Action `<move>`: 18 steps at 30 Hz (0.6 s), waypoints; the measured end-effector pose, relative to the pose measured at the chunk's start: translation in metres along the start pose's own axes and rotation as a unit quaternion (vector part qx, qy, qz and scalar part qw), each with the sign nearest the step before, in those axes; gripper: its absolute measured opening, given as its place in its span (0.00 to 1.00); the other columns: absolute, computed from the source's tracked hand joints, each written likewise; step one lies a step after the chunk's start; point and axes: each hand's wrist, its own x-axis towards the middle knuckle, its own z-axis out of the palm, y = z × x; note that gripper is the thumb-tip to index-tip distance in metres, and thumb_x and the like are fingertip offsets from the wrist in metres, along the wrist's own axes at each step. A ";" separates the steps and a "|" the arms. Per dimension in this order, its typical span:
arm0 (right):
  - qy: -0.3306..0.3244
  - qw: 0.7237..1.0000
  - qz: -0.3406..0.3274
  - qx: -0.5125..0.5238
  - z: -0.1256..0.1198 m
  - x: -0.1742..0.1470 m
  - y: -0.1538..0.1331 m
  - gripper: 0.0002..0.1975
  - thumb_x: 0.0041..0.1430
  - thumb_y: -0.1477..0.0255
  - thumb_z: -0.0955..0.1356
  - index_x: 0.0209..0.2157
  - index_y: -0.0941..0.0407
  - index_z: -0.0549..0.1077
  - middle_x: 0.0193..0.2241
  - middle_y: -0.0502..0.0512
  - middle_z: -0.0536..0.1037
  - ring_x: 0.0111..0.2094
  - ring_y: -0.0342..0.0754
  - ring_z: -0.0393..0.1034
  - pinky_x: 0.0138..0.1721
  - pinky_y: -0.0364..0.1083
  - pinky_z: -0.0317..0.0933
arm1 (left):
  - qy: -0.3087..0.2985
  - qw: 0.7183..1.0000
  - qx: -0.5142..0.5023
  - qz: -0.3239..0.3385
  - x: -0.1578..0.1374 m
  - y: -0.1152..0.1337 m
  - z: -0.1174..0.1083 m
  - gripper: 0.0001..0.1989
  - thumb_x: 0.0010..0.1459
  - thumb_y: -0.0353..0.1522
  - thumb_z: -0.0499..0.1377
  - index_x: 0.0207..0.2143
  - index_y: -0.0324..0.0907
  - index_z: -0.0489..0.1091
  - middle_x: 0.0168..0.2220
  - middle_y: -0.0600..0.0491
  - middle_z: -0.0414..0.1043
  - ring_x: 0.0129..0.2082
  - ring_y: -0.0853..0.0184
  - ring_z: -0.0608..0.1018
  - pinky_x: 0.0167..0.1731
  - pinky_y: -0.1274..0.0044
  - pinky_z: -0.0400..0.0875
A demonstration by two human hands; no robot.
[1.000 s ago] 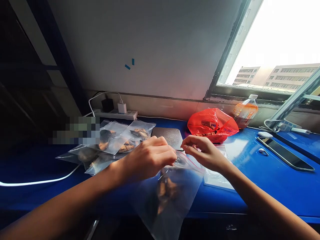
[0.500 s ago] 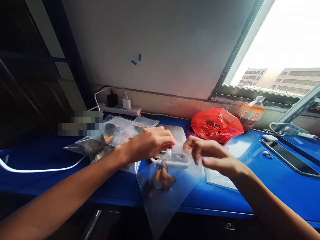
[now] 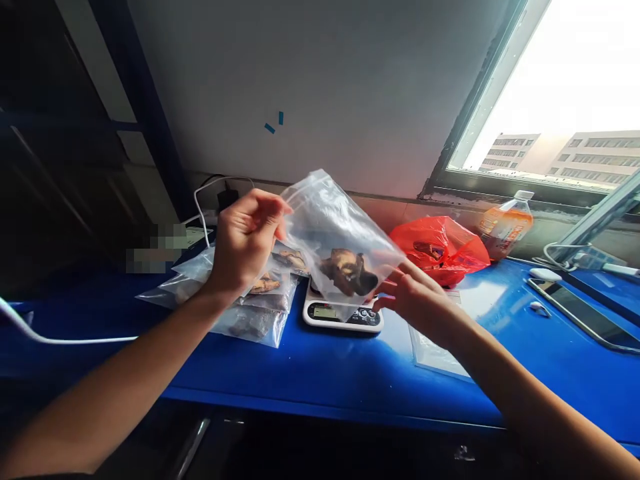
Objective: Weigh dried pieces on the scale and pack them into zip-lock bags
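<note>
In my left hand [image 3: 253, 237], thumb and fingers pinch the edge of a clear zip-lock bag [image 3: 327, 203]. The bag hangs tilted above a white kitchen scale [image 3: 344, 326] and hides much of it. Dark brown, dried-looking pieces [image 3: 347, 270] lie in the bag's lower part. At the bag's lower right side is my right hand [image 3: 413, 293], fingers stretched out and apart; whether they press on the plastic I cannot tell. Left of the scale, partly behind my left hand, several similar filled bags [image 3: 265, 303] lie in a pile.
A red plastic bag [image 3: 440, 250] with brown pieces stands at the back right, beside an orange drink bottle [image 3: 507, 223]. A phone [image 3: 585, 313], an earbud [image 3: 540, 309] and its case lie on the right. White cables and a flat clear packet [image 3: 440, 353] are on the blue table [image 3: 320, 380].
The bag has been raised and turned, from hanging below my hands to above the scale. My left hand has gone up and left. My right-hand fingers have spread at the bag's lower side.
</note>
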 end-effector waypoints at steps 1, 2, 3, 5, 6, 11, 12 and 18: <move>0.003 1.000 0.008 0.023 0.006 -0.001 0.004 0.26 0.53 0.57 0.71 0.52 0.48 0.64 0.43 0.55 0.71 0.39 0.48 0.72 0.37 0.48 0.67 | 0.022 1.000 -0.015 -0.001 0.000 -0.002 0.001 0.09 0.61 0.38 0.60 0.30 0.44 0.71 0.18 0.59 0.66 0.16 0.76 0.65 0.15 0.80 0.58; 0.005 0.999 0.016 0.044 0.013 -0.002 0.007 0.26 0.52 0.58 0.72 0.51 0.49 0.64 0.44 0.55 0.72 0.39 0.48 0.72 0.37 0.48 0.68 | 0.030 0.999 -0.028 -0.006 0.000 -0.003 0.003 0.09 0.61 0.38 0.60 0.30 0.44 0.70 0.17 0.59 0.66 0.15 0.76 0.65 0.15 0.81 0.59; 0.009 0.998 0.021 0.060 0.019 -0.003 0.010 0.25 0.52 0.59 0.72 0.50 0.49 0.65 0.45 0.55 0.72 0.40 0.48 0.73 0.37 0.48 0.69 | 0.027 0.999 -0.040 -0.015 -0.001 -0.003 0.005 0.09 0.60 0.38 0.61 0.31 0.43 0.70 0.16 0.60 0.66 0.14 0.76 0.66 0.15 0.81 0.61; 0.027 0.997 0.019 0.076 0.026 -0.004 0.012 0.24 0.53 0.60 0.72 0.50 0.49 0.65 0.45 0.55 0.74 0.41 0.49 0.73 0.35 0.47 0.70 | -0.007 0.997 -0.053 -0.050 -0.007 0.001 0.011 0.09 0.58 0.38 0.62 0.32 0.43 0.68 0.16 0.60 0.68 0.15 0.75 0.68 0.16 0.81 0.65; 0.049 0.996 0.010 0.078 0.027 -0.004 0.011 0.23 0.53 0.61 0.72 0.49 0.48 0.65 0.43 0.54 0.76 0.40 0.49 0.74 0.33 0.46 0.70 | -0.031 0.996 -0.055 -0.070 -0.010 0.003 0.014 0.09 0.57 0.38 0.63 0.33 0.44 0.67 0.17 0.60 0.69 0.15 0.74 0.70 0.18 0.80 0.68; 0.157 0.985 -0.073 0.019 0.012 -0.003 -0.008 0.16 0.53 0.65 0.73 0.43 0.50 0.70 0.35 0.51 0.79 0.34 0.46 0.76 0.30 0.45 0.69 | -0.105 0.988 -0.001 -0.117 -0.015 0.016 0.016 0.09 0.55 0.37 0.64 0.31 0.42 0.68 0.27 0.55 0.75 0.26 0.69 0.78 0.29 0.75 0.75; 0.173 0.981 -0.092 0.001 0.007 -0.005 -0.014 0.15 0.52 0.66 0.73 0.42 0.51 0.70 0.36 0.52 0.80 0.35 0.47 0.76 0.33 0.46 0.70 | -0.109 0.987 0.021 -0.113 -0.014 0.018 0.014 0.09 0.54 0.37 0.64 0.31 0.42 0.69 0.28 0.54 0.75 0.27 0.68 0.79 0.30 0.75 0.75; 0.398 0.889 -0.196 -0.109 -0.055 -0.057 -0.033 0.19 0.44 0.68 0.76 0.40 0.49 0.74 0.39 0.56 0.80 0.42 0.54 0.76 0.46 0.57 0.68 | -0.203 0.972 0.089 -0.075 -0.013 0.031 0.010 0.08 0.55 0.37 0.63 0.29 0.42 0.70 0.25 0.56 0.75 0.24 0.69 0.77 0.29 0.76 0.72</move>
